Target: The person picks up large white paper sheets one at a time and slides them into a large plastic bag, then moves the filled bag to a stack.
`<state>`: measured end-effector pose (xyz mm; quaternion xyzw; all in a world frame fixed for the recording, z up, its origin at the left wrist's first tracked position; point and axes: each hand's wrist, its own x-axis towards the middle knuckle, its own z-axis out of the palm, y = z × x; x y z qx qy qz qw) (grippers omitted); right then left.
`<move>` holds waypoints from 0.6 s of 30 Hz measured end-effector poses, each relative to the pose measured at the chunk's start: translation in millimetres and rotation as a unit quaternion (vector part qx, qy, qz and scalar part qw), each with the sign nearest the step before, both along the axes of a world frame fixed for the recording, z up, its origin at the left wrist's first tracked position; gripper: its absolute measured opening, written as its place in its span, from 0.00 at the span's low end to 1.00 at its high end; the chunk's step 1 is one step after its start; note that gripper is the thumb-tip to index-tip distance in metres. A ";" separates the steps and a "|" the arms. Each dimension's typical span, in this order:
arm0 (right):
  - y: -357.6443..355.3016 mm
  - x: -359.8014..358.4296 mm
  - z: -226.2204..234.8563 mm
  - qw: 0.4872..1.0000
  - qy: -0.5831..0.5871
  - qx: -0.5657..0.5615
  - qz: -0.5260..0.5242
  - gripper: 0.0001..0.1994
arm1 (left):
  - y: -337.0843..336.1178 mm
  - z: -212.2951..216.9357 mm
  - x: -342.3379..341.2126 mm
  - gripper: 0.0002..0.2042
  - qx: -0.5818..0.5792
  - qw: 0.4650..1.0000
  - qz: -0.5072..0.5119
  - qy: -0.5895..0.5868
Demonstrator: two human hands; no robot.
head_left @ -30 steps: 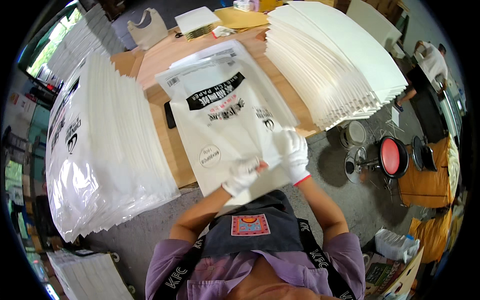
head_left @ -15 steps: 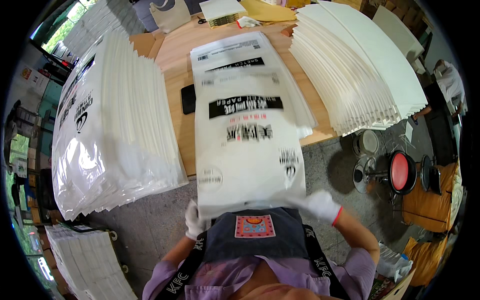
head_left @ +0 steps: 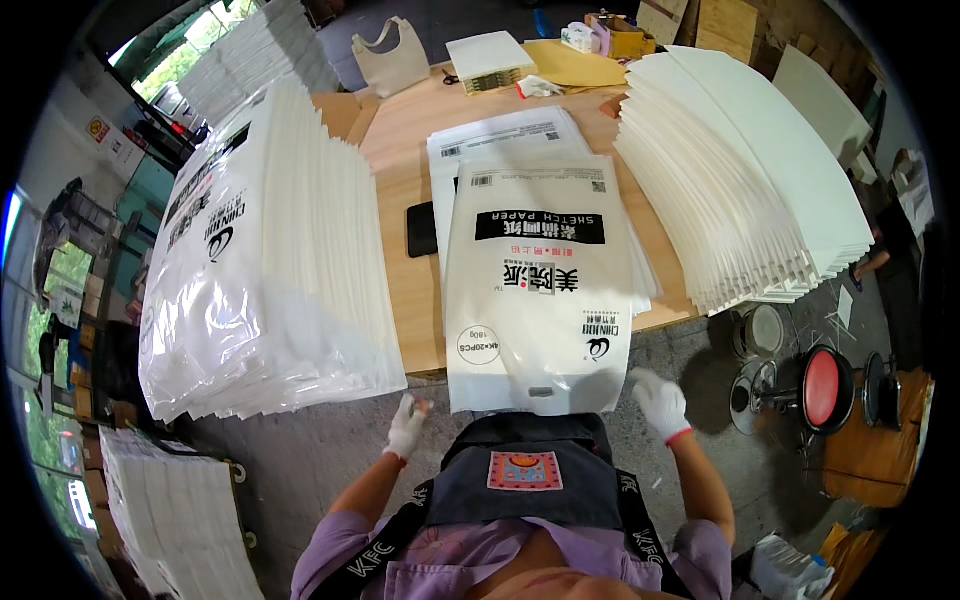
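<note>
Grip: left hand [head_left: 407,425] and right hand [head_left: 660,402] gloved, both empty and loosely open.
Table [head_left: 400,170]: stacks of bags on left and right edges.
Bag [head_left: 540,290]: overhanging near edge, between hands, long axis running away; right hand nearer.

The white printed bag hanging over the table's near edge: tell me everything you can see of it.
The white printed bag is a flat, glossy plastic pouch with a black band, dark lettering and a small cut-out slot near its lower edge. It lies printed side up on other bags on the wooden table, its lower end overhanging the near edge. Both gloved hands, left hand and right hand, sit beside its bottom corners, apart from it.
</note>
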<state>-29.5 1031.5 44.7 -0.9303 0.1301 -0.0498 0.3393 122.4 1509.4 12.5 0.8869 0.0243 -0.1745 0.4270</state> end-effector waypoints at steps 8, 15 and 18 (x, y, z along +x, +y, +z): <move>3.5 59.4 -56.3 0.788 0.052 0.599 -0.128 0.14 | -89.2 61.8 62.0 0.17 -0.208 0.965 -0.050 -0.153; 68.6 84.8 -6.0 0.696 0.066 0.709 0.092 0.22 | -146.3 283.1 64.6 0.18 -0.191 0.941 -0.146 -0.236; 91.8 131.6 28.7 0.660 0.066 0.730 0.166 0.25 | -96.9 344.0 51.2 0.18 -0.061 0.891 -0.195 -0.404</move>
